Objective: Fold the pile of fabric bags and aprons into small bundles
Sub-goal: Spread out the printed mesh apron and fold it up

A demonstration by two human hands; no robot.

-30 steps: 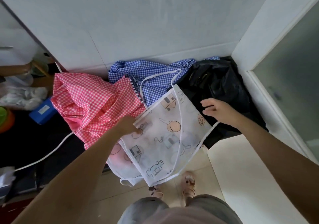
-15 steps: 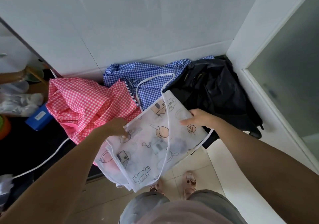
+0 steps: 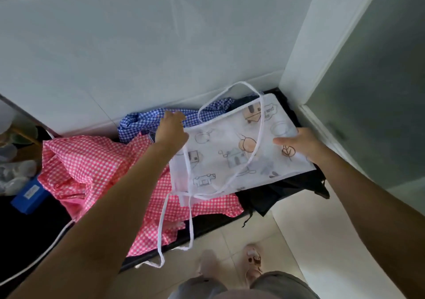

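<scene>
A white apron [image 3: 232,158] printed with cartoon houses is stretched flat above the pile. My left hand [image 3: 171,129] grips its left edge. My right hand [image 3: 297,142] pinches its right edge, thumb on top. The apron's neck loop [image 3: 232,89] arches up at the back, and its white ties [image 3: 176,229] dangle over the counter's front edge. Beneath it lie a pink gingham fabric [image 3: 92,172], a blue gingham fabric [image 3: 138,121] and a black fabric [image 3: 276,195], all crumpled.
The pile sits on a dark counter [image 3: 207,225] against a white wall. A blue box [image 3: 27,195] and a white cable [image 3: 34,259] lie at the left. A frosted glass door [image 3: 379,114] stands to the right. My sandalled feet [image 3: 253,259] are on the tiled floor below.
Both hands have lifted the white apron and carried it back and to the right, spreading it over the black fabric. Its ties now hang free in front.
</scene>
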